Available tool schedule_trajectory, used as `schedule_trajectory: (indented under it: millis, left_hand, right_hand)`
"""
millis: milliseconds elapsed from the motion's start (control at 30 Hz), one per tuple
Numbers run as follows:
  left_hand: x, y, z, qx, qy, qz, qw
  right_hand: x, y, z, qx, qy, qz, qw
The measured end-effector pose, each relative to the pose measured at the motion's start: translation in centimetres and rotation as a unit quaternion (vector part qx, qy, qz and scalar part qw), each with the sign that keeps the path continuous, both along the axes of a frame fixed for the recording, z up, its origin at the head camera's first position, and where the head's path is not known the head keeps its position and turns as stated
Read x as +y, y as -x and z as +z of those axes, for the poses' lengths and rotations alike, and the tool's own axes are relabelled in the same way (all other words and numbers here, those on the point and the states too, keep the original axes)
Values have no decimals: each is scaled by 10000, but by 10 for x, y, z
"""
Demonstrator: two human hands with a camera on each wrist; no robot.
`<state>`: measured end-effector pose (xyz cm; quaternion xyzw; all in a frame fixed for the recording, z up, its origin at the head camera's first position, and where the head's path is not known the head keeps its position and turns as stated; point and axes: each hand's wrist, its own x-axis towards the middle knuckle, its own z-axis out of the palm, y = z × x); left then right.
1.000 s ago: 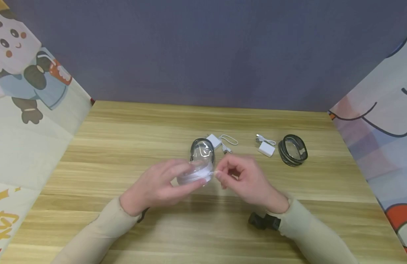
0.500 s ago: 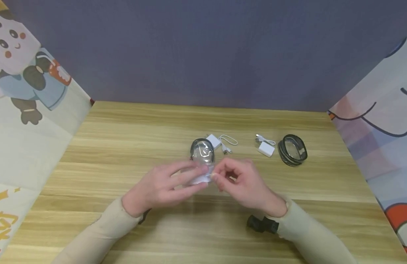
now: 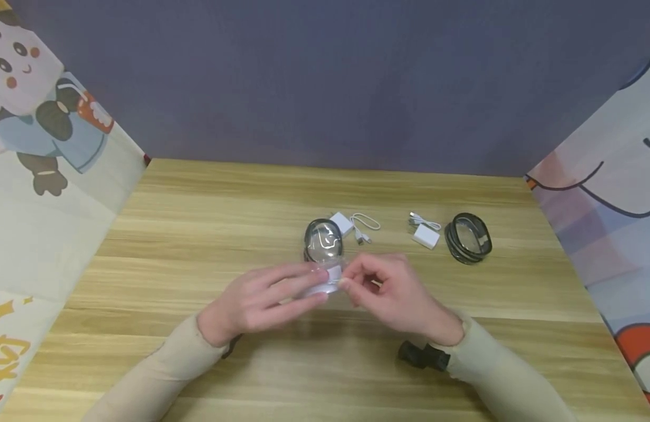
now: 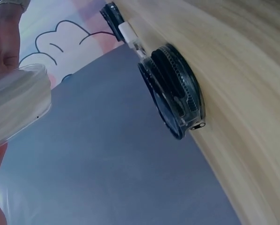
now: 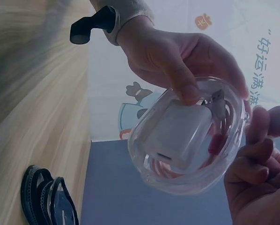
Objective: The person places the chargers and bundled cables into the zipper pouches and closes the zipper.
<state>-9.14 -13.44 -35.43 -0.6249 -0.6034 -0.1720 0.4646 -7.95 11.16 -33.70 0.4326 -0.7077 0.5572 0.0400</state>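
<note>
My left hand (image 3: 266, 296) grips a small clear oval case (image 5: 196, 185) by its side, thumb on its face in the right wrist view. Inside the case lie a white plug charger (image 5: 177, 129) and a coiled cable with a red tag (image 5: 217, 144). My right hand (image 3: 388, 296) pinches a tiny pull at the case's edge, thumb against forefinger; the fingertips mostly cover it. In the left wrist view the case's pale side shows. Just beyond my hands on the table stands a clear case with a black zip rim (image 3: 323, 241).
Behind the nearer black-rimmed case lie a white charger (image 3: 341, 224) and a white cable (image 3: 366, 221). Further right are another charger (image 3: 426, 236), a bundled cable (image 3: 424, 221) and a second black-rimmed case (image 3: 468, 238). A dark wall (image 3: 325, 88) stands behind the wooden table (image 3: 208, 193).
The clear case has turned in my left hand, and the white charger inside now shows near my fingertips. My right hand has shifted slightly left, still pinching at the case's edge.
</note>
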Motion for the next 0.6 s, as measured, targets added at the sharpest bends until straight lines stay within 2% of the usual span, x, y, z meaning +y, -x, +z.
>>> schedule_trajectory:
  millis: [300,600]
  left_hand:
    - [0,0,6,185,-175,-198,9995]
    - [-2,-1,3,-187,-237,-64,9995]
  right_hand:
    - [3,0,4,-235,-60,-57,9997]
    - [0,2,2,-430,-138,-107,9989]
